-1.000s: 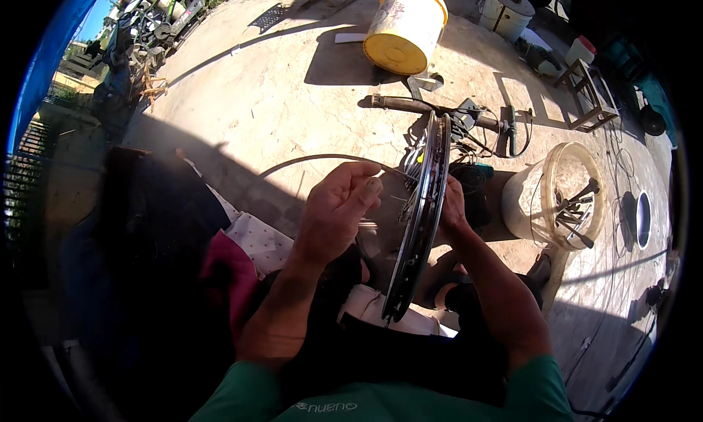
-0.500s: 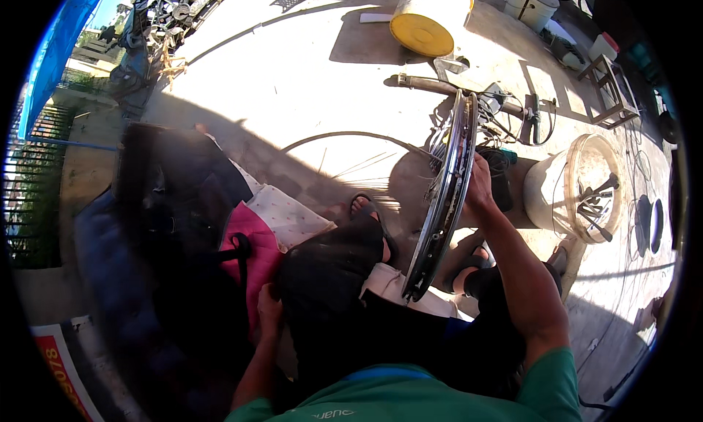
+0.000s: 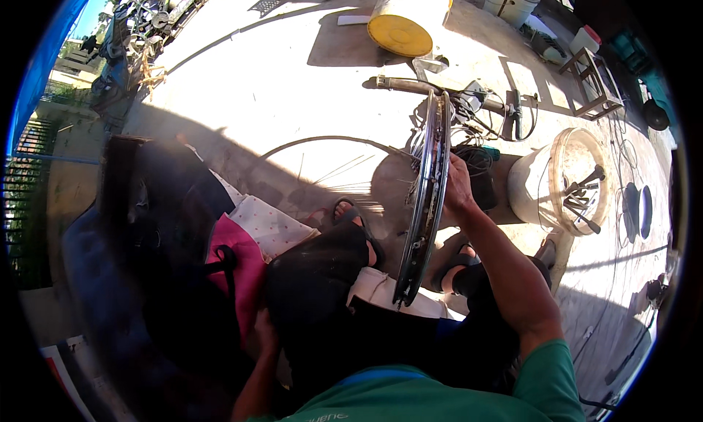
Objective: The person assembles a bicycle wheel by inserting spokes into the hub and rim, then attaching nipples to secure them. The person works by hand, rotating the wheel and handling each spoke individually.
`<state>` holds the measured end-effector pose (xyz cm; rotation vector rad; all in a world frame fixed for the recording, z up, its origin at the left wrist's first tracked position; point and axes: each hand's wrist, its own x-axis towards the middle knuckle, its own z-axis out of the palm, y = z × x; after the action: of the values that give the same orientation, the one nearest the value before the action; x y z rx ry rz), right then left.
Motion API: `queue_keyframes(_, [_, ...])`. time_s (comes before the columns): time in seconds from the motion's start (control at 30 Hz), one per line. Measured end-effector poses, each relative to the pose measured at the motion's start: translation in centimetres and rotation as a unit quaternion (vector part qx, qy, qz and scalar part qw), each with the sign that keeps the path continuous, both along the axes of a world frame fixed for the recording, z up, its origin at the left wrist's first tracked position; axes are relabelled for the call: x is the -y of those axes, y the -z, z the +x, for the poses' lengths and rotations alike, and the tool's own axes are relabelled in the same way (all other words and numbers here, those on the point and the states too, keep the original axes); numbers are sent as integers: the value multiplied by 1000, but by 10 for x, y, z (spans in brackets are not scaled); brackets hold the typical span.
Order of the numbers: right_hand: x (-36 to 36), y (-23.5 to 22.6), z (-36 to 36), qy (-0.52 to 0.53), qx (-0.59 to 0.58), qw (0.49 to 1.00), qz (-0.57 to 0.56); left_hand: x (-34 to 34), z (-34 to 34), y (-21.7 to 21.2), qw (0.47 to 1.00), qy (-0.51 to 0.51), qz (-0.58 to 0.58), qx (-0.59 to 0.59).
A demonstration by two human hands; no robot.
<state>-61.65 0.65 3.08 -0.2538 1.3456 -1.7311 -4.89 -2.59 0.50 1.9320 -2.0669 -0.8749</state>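
My right hand point(image 3: 458, 184) grips a bare metal bicycle rim point(image 3: 422, 232) at its right side, fingers curled behind it. The rim stands almost edge-on between my knees, its lower end just above a pale cloth point(image 3: 372, 284) at my lap. A second hoop may lie against it; I cannot tell. My left hand point(image 3: 264, 333) is low beside my left thigh, in deep shadow next to a pink cloth point(image 3: 234, 250) with a black strap. Its fingers are hidden.
Beyond the rim a bicycle frame tube point(image 3: 410, 85) lies among cables. At right stands a white bucket point(image 3: 529, 184) with metal parts in it. A yellow-bottomed bucket point(image 3: 401, 34) lies tipped at the back. Dark bulky things point(image 3: 183, 195) fill the left; a small stool point(image 3: 597, 89) stands far right.
The whole scene has shifted a little left in view. The rim, still in my right hand, stands slightly more upright. My left hand has moved slightly lower.
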Motion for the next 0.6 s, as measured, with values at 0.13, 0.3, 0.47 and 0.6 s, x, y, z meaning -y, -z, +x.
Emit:
queue_keyframes(0.13, [-1, 11, 0, 9, -21, 1000, -8, 7, 11, 2, 996, -67, 47, -28])
queue_keyframes(0.3, [-1, 9, -1, 18, -51, 999, 7, 6, -21, -51, 997, -61, 18, -38])
queue_keyframes(0.47, [-5, 13, -10, 28, -66, 997, 15, 66, -106, -117, 973, -48, -47, -222])
queue_keyframes(0.6, [4, 18, -2, 15, -52, 998, 18, 82, -154, -152, 952, 7, -50, -303])
